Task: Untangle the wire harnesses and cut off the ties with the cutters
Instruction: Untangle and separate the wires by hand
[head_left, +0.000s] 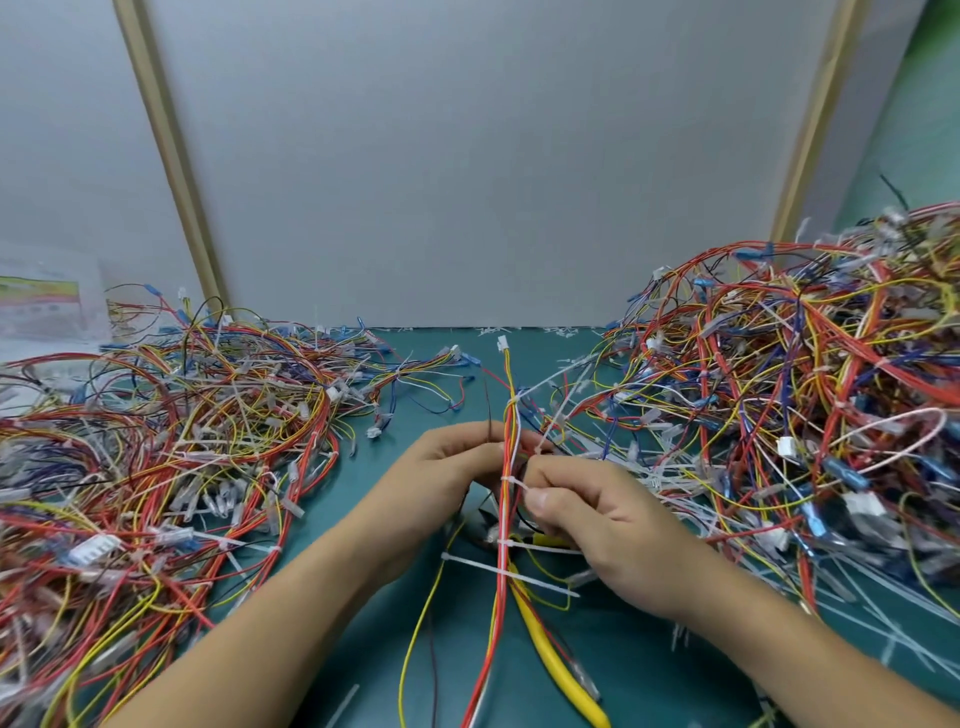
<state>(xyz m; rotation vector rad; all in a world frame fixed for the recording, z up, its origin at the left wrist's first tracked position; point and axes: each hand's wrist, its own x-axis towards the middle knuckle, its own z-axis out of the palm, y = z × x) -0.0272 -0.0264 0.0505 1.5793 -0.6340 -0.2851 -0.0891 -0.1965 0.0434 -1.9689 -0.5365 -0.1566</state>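
Both hands are up at the middle of the green mat (410, 415), and between them runs one wire harness (503, 597), red, orange and yellow strands going from the near edge toward the far edge. It ends in a small white connector (502, 343).

My left hand (457, 457) has its fingers curled round the harness from the left. The fingertips are hidden behind the wires, so I can't see how tight the hold is. My right hand (587, 514) pinches the same harness with thumb against fingers, right at a white tie (511, 480). Whether the thumb is on the tie's tail or on a wire, I can't make out.

A longer tie (467, 563) crosses the harness below the hands.

The cutters (550, 660) lie on the mat under the harness, yellow handles pointing to the near edge. Their head is mostly covered by my right hand and the wires.

The left pile (182, 415) of harnesses runs off the left edge, blurred. The right pile (805, 389) stands taller and is cut off at the right.
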